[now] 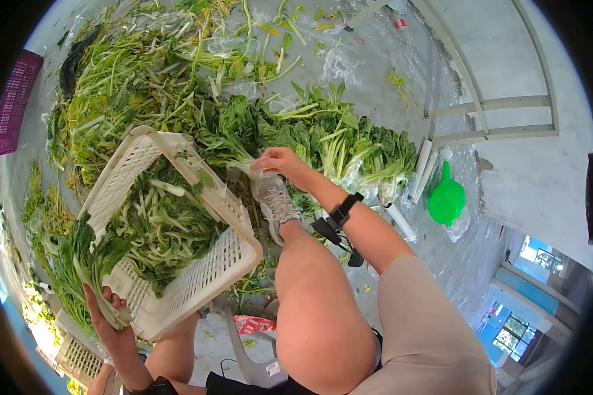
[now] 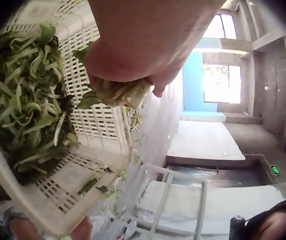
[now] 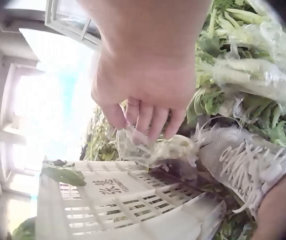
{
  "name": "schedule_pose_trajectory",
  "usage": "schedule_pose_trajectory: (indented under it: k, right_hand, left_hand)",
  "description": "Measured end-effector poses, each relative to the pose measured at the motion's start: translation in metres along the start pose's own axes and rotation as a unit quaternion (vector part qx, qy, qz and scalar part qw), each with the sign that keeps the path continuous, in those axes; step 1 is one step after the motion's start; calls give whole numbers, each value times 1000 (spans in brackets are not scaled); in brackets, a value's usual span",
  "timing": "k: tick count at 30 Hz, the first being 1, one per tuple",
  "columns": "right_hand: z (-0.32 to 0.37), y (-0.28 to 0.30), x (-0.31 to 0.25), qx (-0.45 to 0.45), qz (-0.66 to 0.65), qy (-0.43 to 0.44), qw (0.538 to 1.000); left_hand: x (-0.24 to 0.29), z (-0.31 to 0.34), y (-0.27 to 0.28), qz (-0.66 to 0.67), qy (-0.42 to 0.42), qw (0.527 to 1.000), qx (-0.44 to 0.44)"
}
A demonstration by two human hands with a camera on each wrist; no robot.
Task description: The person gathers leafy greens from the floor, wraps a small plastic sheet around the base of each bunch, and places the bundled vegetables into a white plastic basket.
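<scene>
The step in hand seems to be handling wrapped greens: the right hand pinches, as far as its bent fingers show, clear plastic wrap at the base of a leafy bundle, while the left hand grips a bunch of greens by its stem end. Between the hands stands a white basket (tilted, slatted) with loose leafy greens inside. The next move probably calls for a firm tug by the right fingers. Beyond the left hand is a purple crate, contents unseen.
</scene>
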State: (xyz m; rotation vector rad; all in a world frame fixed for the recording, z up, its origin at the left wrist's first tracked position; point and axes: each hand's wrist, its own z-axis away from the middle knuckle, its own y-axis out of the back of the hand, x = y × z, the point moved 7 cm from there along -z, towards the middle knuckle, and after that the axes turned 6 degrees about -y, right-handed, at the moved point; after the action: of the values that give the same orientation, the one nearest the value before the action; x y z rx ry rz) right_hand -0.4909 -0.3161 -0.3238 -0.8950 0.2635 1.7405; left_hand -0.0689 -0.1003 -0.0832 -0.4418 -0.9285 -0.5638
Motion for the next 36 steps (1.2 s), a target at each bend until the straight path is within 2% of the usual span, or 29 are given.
schedule_pose_trajectory:
  k: [5, 9, 11, 12, 14, 17, 21, 23, 27, 29, 30, 31, 32, 34, 36]
  right_hand:
    - [44, 2, -26, 20, -66, 18, 997]
    - [75, 4, -53, 44, -74, 80, 993]
    - [95, 8, -72, 14, -152, 153, 976]
    - [102, 10, -79, 10, -148, 154, 977]
    - [121, 20, -93, 9, -282, 184, 942]
    - [150, 23, -110, 28, -344, 183, 921]
    - [185, 16, -133, 44, -330, 183, 925]
    - [205, 6, -151, 20, -321, 199, 926]
    - [271, -25, -194, 55, -241, 222, 943]
    - [318, -47, -219, 108, -111, 242, 958]
    - [344, -60, -231, 101, -52, 267, 957]
    - [369, -71, -240, 97, -46, 280, 954]
    - [397, -86, -254, 117, 72, 317, 939]
    - [448, -112, -272, 156, 259, 385, 872]
    - [494, -129, -282, 154, 302, 410, 847]
  left_hand:
    - [-1, 2, -3, 11, 15, 1000, -21]
    - [4, 11, -13, 21, 1, 1000, -19]
    - [7, 13, -15, 23, 1, 1000, -9]
    - [6, 14, -14, 24, 4, 1000, -11]
    - [7, 16, -17, 28, 4, 1000, -14]
    - [12, 21, -23, 43, 4, 999, -8]
    - [16, 26, -30, 54, 13, 998, -34]
    - [24, 37, -40, 72, 0, 996, -52]
    - [40, 71, -56, 123, -2, 988, -97]
    - [41, 91, -60, 170, 18, 977, -129]
    - [42, 101, -61, 198, 13, 967, -162]
    - [48, 115, -63, 206, 2, 964, -168]
    - [53, 134, -69, 196, 5, 964, -182]
    - [55, 160, -72, 197, -2, 953, -230]
    - [64, 197, -74, 209, -14, 943, -258]
